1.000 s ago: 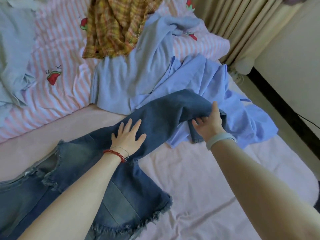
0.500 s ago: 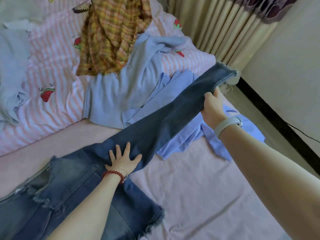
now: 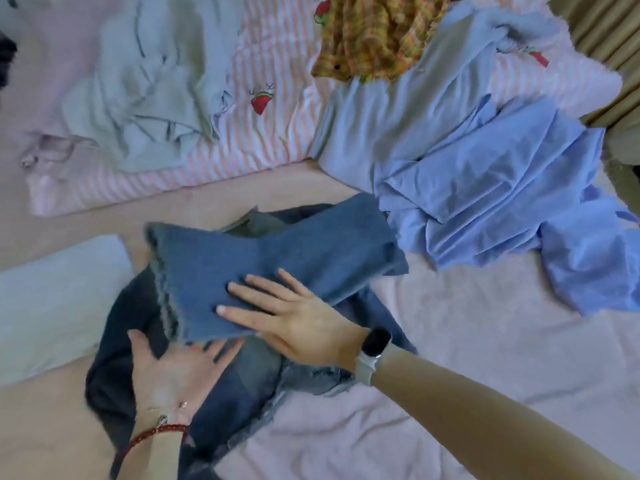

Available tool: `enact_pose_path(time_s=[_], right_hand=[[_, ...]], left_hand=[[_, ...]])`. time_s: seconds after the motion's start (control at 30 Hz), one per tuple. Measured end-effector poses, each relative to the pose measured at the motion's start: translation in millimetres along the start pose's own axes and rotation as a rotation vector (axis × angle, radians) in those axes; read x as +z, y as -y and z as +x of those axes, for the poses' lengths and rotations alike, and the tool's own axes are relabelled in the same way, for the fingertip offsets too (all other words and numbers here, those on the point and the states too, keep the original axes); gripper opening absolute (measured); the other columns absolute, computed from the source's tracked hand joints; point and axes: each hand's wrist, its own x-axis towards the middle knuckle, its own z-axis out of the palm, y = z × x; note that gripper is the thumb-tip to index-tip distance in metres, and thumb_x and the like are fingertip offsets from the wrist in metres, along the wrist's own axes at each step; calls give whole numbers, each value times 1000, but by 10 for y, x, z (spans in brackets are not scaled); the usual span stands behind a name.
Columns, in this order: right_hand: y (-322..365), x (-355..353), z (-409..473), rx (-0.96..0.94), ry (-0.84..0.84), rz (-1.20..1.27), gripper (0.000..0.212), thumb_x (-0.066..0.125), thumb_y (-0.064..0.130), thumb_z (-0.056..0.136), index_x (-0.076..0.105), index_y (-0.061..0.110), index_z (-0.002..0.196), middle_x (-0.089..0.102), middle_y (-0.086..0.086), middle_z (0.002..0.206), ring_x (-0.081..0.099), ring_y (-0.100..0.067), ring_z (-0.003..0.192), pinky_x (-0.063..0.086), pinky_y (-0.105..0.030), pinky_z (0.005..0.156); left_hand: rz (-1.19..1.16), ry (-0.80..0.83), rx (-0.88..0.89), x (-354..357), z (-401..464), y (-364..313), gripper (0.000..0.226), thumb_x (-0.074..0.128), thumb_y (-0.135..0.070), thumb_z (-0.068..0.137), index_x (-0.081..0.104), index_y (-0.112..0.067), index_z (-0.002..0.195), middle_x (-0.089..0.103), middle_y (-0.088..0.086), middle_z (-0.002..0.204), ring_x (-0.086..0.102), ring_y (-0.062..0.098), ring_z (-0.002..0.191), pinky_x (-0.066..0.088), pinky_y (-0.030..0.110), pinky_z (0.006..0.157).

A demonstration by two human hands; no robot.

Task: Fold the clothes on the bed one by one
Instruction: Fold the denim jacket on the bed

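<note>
The blue jeans lie on the pink bed sheet, the frayed leg end folded back to the left over the rest of the denim. My right hand presses flat on top of the folded leg, fingers straight and spread. My left hand lies flat on the darker denim just below the frayed hem, its fingertips partly under the fold's edge. A crumpled bright-blue shirt, a pale-blue top, a yellow plaid shirt and a grey-green garment lie unfolded beyond.
A pink striped quilt with strawberry prints runs across the back under the clothes. A pale folded cloth lies at the left. Beige curtains hang at the far right.
My right hand carried the jeans leg from the far right over to the left and laid it down on the denim. My left hand slid down to the hem edge.
</note>
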Motion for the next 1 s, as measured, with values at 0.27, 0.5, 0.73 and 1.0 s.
enact_pose_path(time_s=[0.27, 0.5, 0.73, 1.0], right_hand=[[-269, 591, -432, 547, 129, -133, 50, 41, 22, 96, 30, 20, 145, 26, -4, 152, 17, -22, 142, 9, -47, 115], [-540, 291, -579, 1463, -652, 566, 30, 45, 13, 95, 49, -9, 115, 57, -17, 83, 55, -31, 79, 47, -36, 81], [-642, 281, -350, 1656, -839, 1264, 33, 57, 30, 92, 51, 6, 115, 60, -13, 115, 60, -22, 95, 49, -31, 81], [-734, 214, -374, 1697, -860, 1255, 22, 46, 13, 94, 56, 13, 114, 57, -6, 99, 56, -21, 84, 48, -28, 66]], left_hand=[[536, -525, -124, -559, 328, 49, 56, 59, -46, 86, 51, -9, 127, 58, 10, 125, 57, 25, 109, 44, 38, 94], [995, -825, 610, -541, 209, 148, 27, 41, -17, 99, 50, 6, 109, 57, 28, 108, 54, 36, 97, 32, 23, 73], [1131, -1028, 366, -928, -47, 131, 40, 52, -7, 89, 40, 3, 126, 48, 31, 124, 46, 47, 113, 37, 49, 91], [1692, -621, 571, 68, 418, 324, 33, 59, -21, 84, 60, -12, 117, 52, 18, 115, 42, 35, 113, 30, 47, 92]])
